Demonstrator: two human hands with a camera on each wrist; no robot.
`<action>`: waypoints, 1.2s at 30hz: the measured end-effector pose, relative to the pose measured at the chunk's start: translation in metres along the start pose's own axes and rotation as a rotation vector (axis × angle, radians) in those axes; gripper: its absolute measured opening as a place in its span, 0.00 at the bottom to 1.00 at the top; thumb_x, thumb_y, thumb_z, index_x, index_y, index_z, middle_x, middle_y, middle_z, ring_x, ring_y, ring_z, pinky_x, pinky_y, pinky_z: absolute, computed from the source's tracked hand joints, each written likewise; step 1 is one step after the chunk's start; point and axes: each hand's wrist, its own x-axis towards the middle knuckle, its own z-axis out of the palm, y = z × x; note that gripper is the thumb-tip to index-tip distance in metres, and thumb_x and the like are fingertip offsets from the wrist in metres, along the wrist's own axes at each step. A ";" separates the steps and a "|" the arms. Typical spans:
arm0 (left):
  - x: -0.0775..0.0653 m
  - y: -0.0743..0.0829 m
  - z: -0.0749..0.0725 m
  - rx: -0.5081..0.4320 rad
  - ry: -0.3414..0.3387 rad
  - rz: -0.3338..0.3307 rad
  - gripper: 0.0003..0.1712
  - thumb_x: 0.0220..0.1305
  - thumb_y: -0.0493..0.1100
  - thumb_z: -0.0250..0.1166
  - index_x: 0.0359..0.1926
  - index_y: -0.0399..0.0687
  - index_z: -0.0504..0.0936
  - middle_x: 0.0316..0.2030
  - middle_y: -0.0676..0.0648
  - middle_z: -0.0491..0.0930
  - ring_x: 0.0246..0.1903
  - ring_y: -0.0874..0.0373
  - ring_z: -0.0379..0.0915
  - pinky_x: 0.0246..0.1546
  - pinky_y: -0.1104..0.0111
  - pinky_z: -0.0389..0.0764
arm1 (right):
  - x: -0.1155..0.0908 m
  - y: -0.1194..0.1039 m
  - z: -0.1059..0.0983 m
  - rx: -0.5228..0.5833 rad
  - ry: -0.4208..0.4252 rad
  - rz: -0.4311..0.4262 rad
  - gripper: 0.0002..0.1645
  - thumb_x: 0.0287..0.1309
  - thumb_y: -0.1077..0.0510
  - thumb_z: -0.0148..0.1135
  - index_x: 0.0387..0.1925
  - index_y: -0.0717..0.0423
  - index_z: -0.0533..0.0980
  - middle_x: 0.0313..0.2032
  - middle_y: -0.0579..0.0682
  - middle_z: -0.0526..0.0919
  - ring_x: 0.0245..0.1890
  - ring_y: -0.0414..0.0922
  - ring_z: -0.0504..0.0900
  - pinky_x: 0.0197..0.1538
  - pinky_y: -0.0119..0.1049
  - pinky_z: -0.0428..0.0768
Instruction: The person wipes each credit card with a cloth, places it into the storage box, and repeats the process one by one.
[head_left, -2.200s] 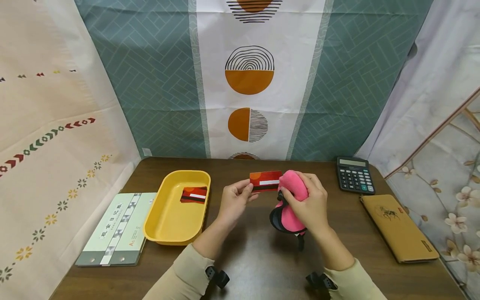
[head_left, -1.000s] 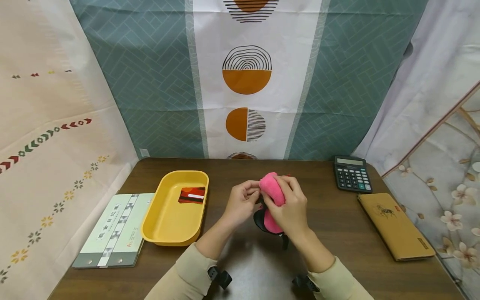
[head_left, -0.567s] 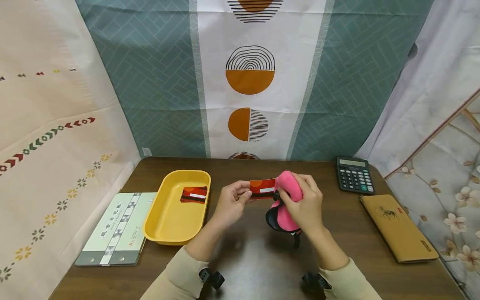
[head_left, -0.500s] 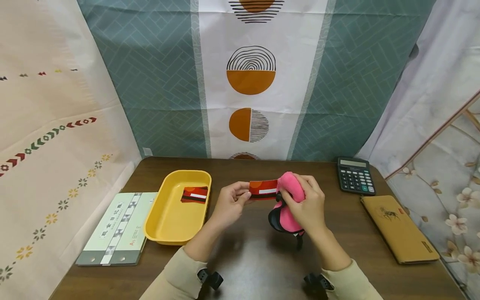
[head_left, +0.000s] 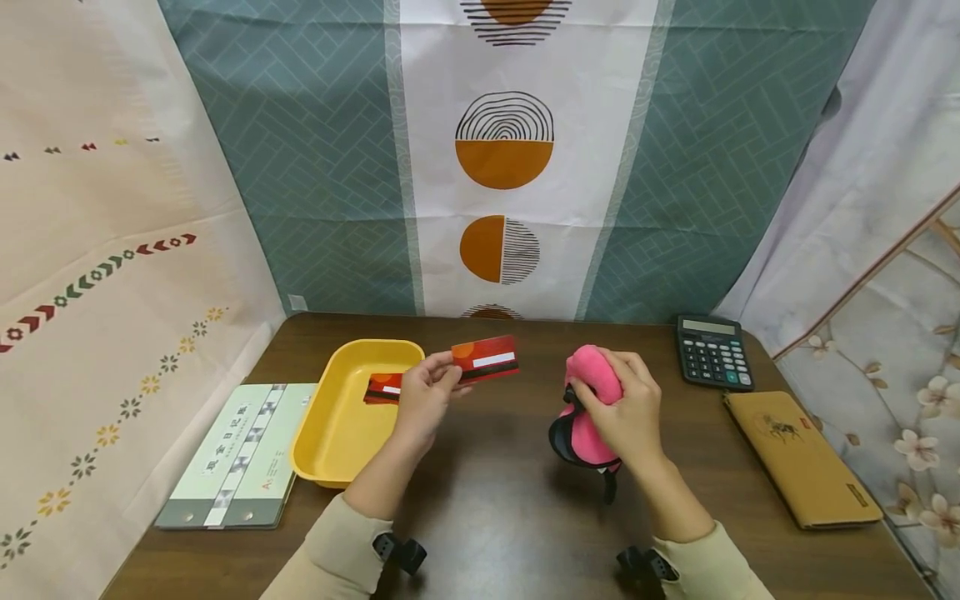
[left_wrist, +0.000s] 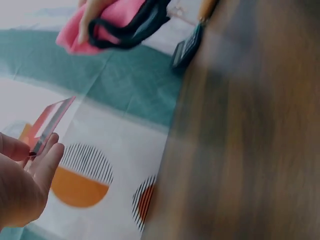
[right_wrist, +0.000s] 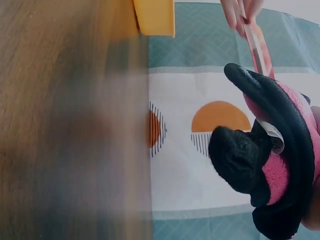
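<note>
My left hand (head_left: 422, 400) pinches a red bank card (head_left: 489, 360) with a white strip and dark stripe, held by one end between thumb and fingers. It is raised above the table, near the right side of the yellow tray (head_left: 330, 454). Inside that tray lie more red cards (head_left: 381, 385), partly covered by the hand. To the right, my right hand (head_left: 632, 408) grips a soft pink plush item (head_left: 588, 440) with black trim. In the right wrist view, a small white tag (right_wrist: 272, 136) sticks out of the plush. A gap separates card and plush in the head view.
A pale green notebook (head_left: 228, 454) lies left of the tray. At the right are a black calculator (head_left: 712, 350) and a tan zip wallet (head_left: 802, 458) on the brown table (head_left: 495, 533). Patterned cloth hangs behind the table.
The card, hidden behind the plush a second ago, came back beside it and has now moved left, away from it, in my left hand. My right hand keeps holding the plush, shifted slightly right.
</note>
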 end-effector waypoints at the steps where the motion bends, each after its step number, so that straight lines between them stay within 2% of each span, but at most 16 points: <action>1: 0.002 0.003 -0.005 -0.003 0.023 -0.016 0.15 0.70 0.28 0.60 0.56 0.26 0.78 0.45 0.34 0.81 0.37 0.48 0.86 0.44 0.56 0.85 | 0.000 0.000 0.000 0.003 0.001 0.003 0.31 0.41 0.63 0.83 0.51 0.61 0.83 0.42 0.55 0.83 0.37 0.49 0.82 0.39 0.16 0.73; 5: 0.009 0.010 -0.029 0.048 0.091 -0.047 0.15 0.71 0.31 0.62 0.56 0.30 0.80 0.46 0.38 0.78 0.36 0.53 0.85 0.41 0.65 0.86 | 0.000 0.001 -0.002 0.010 -0.002 0.024 0.31 0.41 0.63 0.83 0.52 0.62 0.83 0.42 0.55 0.83 0.38 0.50 0.82 0.39 0.16 0.73; 10: 0.018 0.013 -0.059 0.119 0.139 -0.076 0.19 0.72 0.34 0.62 0.60 0.31 0.78 0.46 0.39 0.81 0.33 0.58 0.85 0.39 0.68 0.87 | 0.000 0.003 -0.003 0.006 -0.009 0.048 0.31 0.42 0.63 0.83 0.51 0.62 0.83 0.43 0.56 0.82 0.38 0.50 0.82 0.39 0.15 0.72; 17: 0.032 0.014 -0.102 0.155 0.156 -0.100 0.22 0.73 0.35 0.61 0.65 0.32 0.74 0.46 0.44 0.80 0.34 0.62 0.84 0.42 0.65 0.87 | -0.001 0.003 -0.002 0.015 -0.036 0.079 0.30 0.43 0.62 0.82 0.52 0.61 0.83 0.43 0.56 0.82 0.40 0.50 0.81 0.39 0.15 0.72; 21: 0.040 0.005 -0.123 0.207 0.169 -0.139 0.23 0.75 0.35 0.58 0.67 0.33 0.72 0.51 0.40 0.80 0.35 0.65 0.82 0.45 0.64 0.86 | -0.002 0.003 0.000 0.022 -0.044 0.084 0.30 0.43 0.62 0.82 0.52 0.61 0.83 0.43 0.56 0.82 0.40 0.50 0.81 0.39 0.16 0.72; 26: 0.047 -0.011 -0.137 0.249 0.151 -0.209 0.24 0.77 0.34 0.54 0.69 0.30 0.68 0.60 0.31 0.74 0.39 0.59 0.82 0.45 0.66 0.86 | -0.003 0.006 0.000 0.019 -0.049 0.086 0.30 0.43 0.62 0.82 0.52 0.61 0.83 0.43 0.56 0.82 0.40 0.50 0.81 0.39 0.16 0.72; 29: 0.050 -0.019 -0.140 0.273 0.137 -0.227 0.23 0.77 0.34 0.53 0.69 0.30 0.69 0.59 0.32 0.74 0.39 0.55 0.83 0.44 0.66 0.86 | -0.003 0.007 0.001 0.021 -0.057 0.090 0.30 0.43 0.62 0.82 0.52 0.60 0.83 0.44 0.55 0.82 0.41 0.49 0.81 0.39 0.16 0.72; 36: 0.058 -0.036 -0.142 0.311 0.100 -0.262 0.24 0.75 0.31 0.54 0.68 0.27 0.68 0.56 0.30 0.74 0.32 0.59 0.83 0.38 0.68 0.87 | -0.004 0.010 0.002 0.017 -0.074 0.093 0.31 0.43 0.62 0.82 0.52 0.60 0.83 0.44 0.55 0.82 0.41 0.49 0.81 0.39 0.17 0.72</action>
